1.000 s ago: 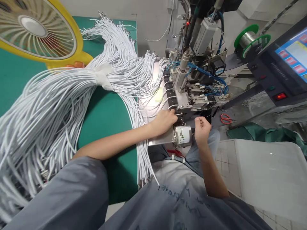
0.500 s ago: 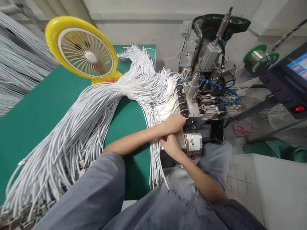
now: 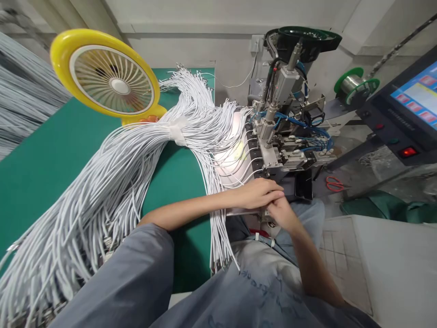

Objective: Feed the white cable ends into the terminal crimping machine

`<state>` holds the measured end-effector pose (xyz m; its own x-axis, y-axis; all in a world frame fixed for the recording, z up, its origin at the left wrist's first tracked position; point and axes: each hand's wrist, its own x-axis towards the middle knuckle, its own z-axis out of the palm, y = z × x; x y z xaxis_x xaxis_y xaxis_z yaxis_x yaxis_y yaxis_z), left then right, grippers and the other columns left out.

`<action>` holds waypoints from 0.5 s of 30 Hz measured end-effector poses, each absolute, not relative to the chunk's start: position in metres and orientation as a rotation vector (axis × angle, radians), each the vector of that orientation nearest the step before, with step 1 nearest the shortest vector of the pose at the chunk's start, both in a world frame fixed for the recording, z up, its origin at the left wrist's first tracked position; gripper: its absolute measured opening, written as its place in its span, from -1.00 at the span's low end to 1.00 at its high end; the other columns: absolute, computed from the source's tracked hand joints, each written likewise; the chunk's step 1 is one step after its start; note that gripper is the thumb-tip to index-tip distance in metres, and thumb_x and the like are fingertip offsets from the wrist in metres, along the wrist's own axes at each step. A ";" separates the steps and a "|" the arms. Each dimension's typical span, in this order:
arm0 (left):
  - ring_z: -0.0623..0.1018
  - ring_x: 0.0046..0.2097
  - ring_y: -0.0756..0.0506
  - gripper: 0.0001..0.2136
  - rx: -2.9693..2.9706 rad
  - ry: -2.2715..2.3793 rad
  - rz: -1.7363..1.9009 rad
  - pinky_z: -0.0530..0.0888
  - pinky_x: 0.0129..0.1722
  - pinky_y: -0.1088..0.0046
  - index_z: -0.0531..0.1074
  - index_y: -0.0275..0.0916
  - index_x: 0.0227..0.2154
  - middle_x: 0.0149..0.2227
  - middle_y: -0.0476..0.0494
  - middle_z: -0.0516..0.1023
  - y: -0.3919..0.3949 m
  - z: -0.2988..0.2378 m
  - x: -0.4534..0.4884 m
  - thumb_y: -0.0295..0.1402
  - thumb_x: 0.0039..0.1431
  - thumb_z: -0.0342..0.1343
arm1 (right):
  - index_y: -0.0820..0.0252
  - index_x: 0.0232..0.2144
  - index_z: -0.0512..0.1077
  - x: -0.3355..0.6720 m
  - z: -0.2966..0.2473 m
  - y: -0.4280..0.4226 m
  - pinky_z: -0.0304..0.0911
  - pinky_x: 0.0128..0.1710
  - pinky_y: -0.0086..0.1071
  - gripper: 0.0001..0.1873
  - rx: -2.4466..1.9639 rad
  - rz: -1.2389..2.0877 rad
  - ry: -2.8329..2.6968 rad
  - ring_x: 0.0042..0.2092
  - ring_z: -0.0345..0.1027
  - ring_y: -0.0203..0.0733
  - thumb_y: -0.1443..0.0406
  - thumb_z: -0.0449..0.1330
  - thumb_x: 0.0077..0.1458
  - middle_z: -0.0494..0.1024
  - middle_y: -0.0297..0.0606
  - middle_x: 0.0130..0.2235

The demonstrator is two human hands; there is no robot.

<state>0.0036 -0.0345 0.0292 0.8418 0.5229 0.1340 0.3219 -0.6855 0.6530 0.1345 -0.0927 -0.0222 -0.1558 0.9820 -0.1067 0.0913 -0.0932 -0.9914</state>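
Note:
My left hand (image 3: 262, 192) reaches across from the left, its fingers bent and pressed together at the front end of the bench machine (image 3: 271, 155). My right hand (image 3: 282, 211) meets it from below on the right, fingertips closed against the left fingers. Whatever lies between the fingers is hidden. Just beyond my left hand, several white cables (image 3: 251, 160) curve into a row of black slotted holders (image 3: 255, 150) along the machine. To the left, a large tied bundle of white cables (image 3: 136, 159) spreads over the green table (image 3: 37, 150).
A yellow fan (image 3: 155, 91) stands behind the bundle. Right of the machine are a solder wire spool (image 3: 351, 84), a control panel with a lit screen (image 3: 418, 98) and red-handled scissors (image 3: 334, 184). A black bowl feeder (image 3: 303, 36) tops the machine.
My right hand has moved up and right, from under my left wrist to the left fingertips. My left hand has shifted right and down, over the round labelled part. The view has turned slightly.

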 end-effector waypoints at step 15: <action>0.40 -0.43 0.05 -0.87 2.078 0.718 0.817 0.32 -0.43 0.57 0.51 -0.35 -0.41 -0.49 -0.05 0.41 -0.017 0.025 0.003 -0.45 0.15 0.06 | 0.19 -0.46 0.43 0.155 -0.010 -0.061 0.06 -0.61 -0.47 -0.77 -1.071 1.213 -0.939 -0.55 0.17 -0.38 0.15 0.26 -0.15 0.43 -0.33 -0.50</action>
